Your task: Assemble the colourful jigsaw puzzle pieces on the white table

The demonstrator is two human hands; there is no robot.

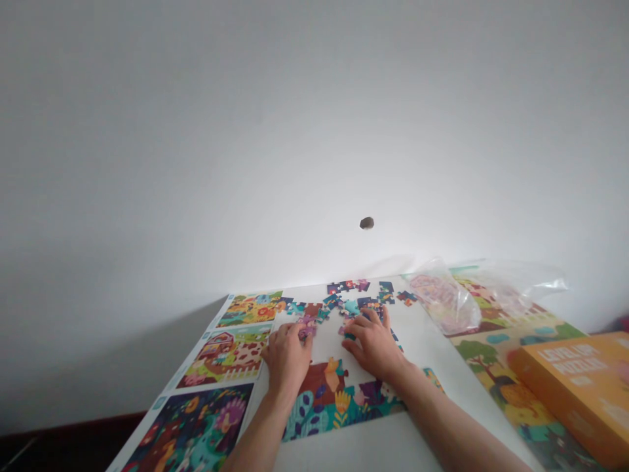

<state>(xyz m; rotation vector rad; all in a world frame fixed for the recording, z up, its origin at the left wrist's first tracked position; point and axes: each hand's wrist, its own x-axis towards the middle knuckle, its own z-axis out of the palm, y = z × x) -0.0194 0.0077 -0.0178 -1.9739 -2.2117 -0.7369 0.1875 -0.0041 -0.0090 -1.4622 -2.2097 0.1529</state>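
Note:
My left hand (pixel 286 357) rests on the white table (pixel 417 334), fingers curled around a small purple puzzle piece (pixel 307 326) at its fingertips. My right hand (pixel 374 342) lies beside it, fingers bent and pressing on loose puzzle pieces (pixel 354 305). Below both hands sits a partly assembled puzzle strip (pixel 339 400) with flowers, leaves and an orange animal. Several more loose pieces lie scattered toward the table's far edge.
Picture cards lie along the left edge: a farm scene (pixel 227 354), a yellow one (pixel 250 307), a dark one (pixel 194 429). A clear plastic bag (pixel 445 298) and an orange puzzle box (pixel 582 387) sit on a printed sheet at right. A white wall rises behind.

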